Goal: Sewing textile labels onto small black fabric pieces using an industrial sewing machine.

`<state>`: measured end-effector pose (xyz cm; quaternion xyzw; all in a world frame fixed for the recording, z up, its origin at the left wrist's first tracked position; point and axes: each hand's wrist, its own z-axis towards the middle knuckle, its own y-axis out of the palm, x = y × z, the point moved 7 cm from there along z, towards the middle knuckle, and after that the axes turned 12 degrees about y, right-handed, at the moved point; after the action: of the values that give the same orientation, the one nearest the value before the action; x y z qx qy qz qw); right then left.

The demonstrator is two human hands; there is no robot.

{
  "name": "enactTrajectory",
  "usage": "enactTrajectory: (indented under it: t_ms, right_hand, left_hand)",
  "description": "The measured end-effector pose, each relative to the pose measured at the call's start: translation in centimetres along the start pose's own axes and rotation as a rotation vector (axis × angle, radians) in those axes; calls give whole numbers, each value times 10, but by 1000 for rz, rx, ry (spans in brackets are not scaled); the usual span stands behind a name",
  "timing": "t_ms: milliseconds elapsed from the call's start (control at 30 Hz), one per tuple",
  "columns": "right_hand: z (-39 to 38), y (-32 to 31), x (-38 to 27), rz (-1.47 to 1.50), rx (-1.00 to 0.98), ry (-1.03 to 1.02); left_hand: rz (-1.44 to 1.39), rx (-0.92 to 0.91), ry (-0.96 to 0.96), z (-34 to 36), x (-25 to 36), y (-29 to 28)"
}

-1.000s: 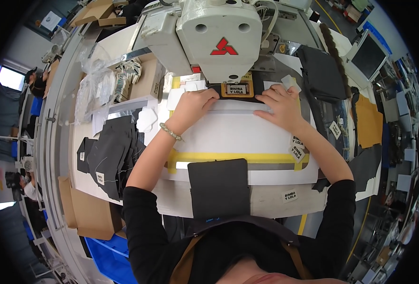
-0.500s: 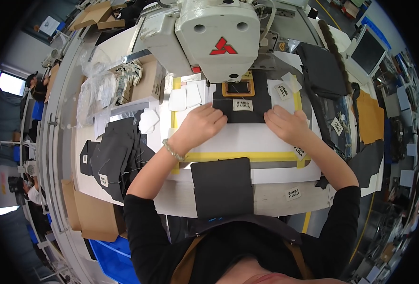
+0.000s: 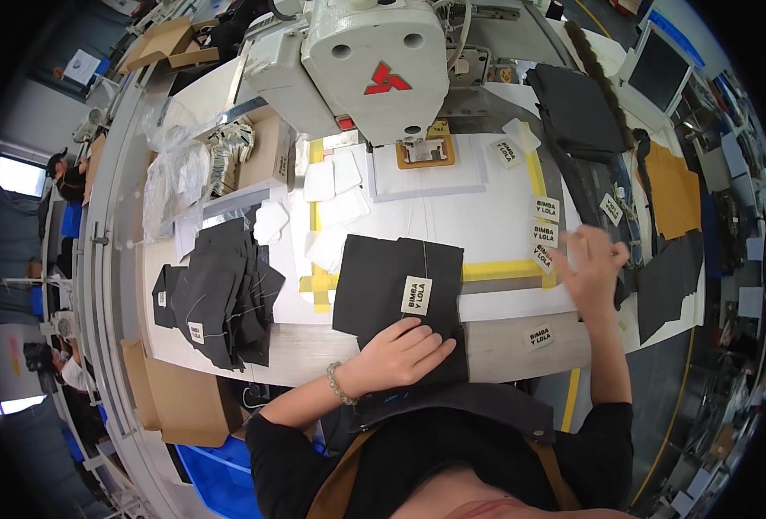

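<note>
My left hand (image 3: 404, 353) is at the near edge of the table, its fingers closed on the lower part of a dark grey fabric piece (image 3: 370, 281). A white label (image 3: 416, 296) lies slightly tilted on that piece, with a pale thread trailing up from it. Part of another dark piece shows beneath. Farther right, my right hand (image 3: 592, 264) is raised and a little blurred, fingers apart and nothing seen in them. Beside it, several loose white labels (image 3: 545, 208) lie along the yellow tape. The frame (image 3: 426, 151) under the sewing machine's head has no dark fabric in it.
A white sewing machine (image 3: 374, 73) stands at the back. To the left are a heap of dark pieces (image 3: 227, 294), white backing sheets (image 3: 346, 171) and a cardboard box of labels (image 3: 270, 143). Folded dark fabric (image 3: 573, 112) and a mustard piece (image 3: 673, 195) lie right.
The labelled dark piece has come out from under the machine toward me, with my left hand on it. My right hand has let go of it and moved right, near the labels.
</note>
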<state>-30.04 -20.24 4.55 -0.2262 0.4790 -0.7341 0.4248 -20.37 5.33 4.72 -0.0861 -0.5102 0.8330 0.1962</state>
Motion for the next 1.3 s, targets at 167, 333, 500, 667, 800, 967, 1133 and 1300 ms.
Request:
enactTrajectory:
  t_ms: [167,333,500,667,800,967,1133,1300]
  right_hand:
    - [-21,-3,87,63,-70,369]
    - [-33,18,109,150,-67,282]
    - [-31,24,139,-168,226,268]
    - [26,-13,147,726,101,695]
    - [61,-23,51,891,-380,546]
    - [74,-11,-69,234,-203,-233]
    - [77,20,-129,65,-37,-696]
    - [76,37,-149,38,105,-871]
  left_hand:
    - [92,11,-219,-14,-11,6]
    - [53,59,-233,-16,-6,5]
    - [96,183,-162,2,3,-15]
    - [115,187,-180,3,9,-14]
    - [116,207,-209,0,12,-11]
    - [146,201,-226,1,15,-11]
    - [146,231,-196,6,15,-18]
    - [160,258,-201,6,17,-22]
